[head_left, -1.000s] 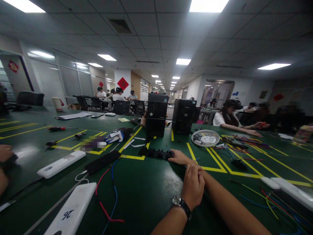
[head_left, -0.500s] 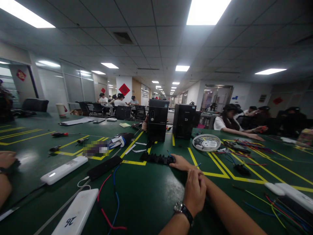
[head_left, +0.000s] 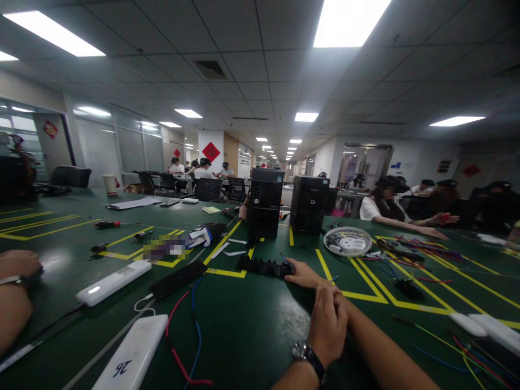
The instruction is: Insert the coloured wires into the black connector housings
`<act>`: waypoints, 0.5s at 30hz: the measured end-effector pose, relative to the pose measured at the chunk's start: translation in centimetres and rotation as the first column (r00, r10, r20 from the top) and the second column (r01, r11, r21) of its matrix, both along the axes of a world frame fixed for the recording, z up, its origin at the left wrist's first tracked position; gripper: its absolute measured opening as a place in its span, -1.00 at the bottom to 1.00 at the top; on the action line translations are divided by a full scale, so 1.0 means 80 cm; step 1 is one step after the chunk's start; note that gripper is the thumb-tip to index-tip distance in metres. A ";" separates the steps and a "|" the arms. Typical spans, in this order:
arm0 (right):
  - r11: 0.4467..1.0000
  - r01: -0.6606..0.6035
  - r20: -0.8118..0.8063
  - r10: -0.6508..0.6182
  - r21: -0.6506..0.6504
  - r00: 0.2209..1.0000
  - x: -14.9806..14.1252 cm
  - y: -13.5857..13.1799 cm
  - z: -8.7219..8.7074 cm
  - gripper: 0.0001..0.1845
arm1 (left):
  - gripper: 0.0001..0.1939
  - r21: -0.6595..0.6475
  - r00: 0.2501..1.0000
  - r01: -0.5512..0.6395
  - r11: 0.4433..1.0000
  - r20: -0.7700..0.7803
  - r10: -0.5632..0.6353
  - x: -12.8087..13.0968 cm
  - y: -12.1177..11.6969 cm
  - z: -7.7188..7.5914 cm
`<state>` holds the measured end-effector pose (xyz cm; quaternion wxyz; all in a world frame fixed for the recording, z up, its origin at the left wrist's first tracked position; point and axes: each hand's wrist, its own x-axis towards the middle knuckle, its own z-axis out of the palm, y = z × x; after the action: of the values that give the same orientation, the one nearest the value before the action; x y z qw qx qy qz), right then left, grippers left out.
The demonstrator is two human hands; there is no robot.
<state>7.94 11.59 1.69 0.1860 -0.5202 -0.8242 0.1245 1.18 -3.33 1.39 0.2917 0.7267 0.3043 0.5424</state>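
Note:
My right hand (head_left: 304, 273) reaches in over the table, its fingers closed on the right end of a black segmented strip (head_left: 264, 266). A short blue wire (head_left: 284, 259) sticks up at that end by the fingertips. My left hand (head_left: 328, 322), with a watch (head_left: 304, 355) on its wrist, lies across my right wrist with its fingers bent over it. Left of my hands, a joined red wire (head_left: 173, 325) and blue wire (head_left: 197, 325) lie on the green table (head_left: 244, 330).
Two black computer towers (head_left: 266, 208) (head_left: 309, 208) stand ahead. A white round basket (head_left: 348, 242) is right of them. White power banks (head_left: 130, 352) (head_left: 114, 283), a black pouch (head_left: 179, 279) and a screwdriver (head_left: 108, 224) lie left. Another person's arm (head_left: 16, 303) rests at the left edge.
The view has tilted up and turned slightly left, so the tabletop things appear lower and farther right. Both hands keep their places on the strip and the wrist.

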 end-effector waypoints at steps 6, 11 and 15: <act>0.991 0.136 -0.041 -0.136 -0.009 0.990 0.004 -0.006 0.016 -0.21 | -0.79 0.092 1.000 -0.016 0.996 -0.023 0.018 -0.011 -0.008 0.009; 0.981 0.192 -0.060 -0.190 0.026 0.980 0.025 -0.009 0.081 -0.64 | -0.93 0.356 0.912 0.243 0.902 -0.401 -0.087 0.000 -0.012 -0.005; 0.985 0.118 -0.018 -0.121 -0.128 0.993 -0.006 -0.022 0.125 -0.60 | -0.83 0.292 0.734 0.505 0.812 -0.640 -0.227 0.020 -0.025 -0.010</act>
<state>7.44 9.82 11.71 0.1704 -0.5777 -0.7796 0.1717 2.77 -5.33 0.58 0.1139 0.9488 0.0909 0.2801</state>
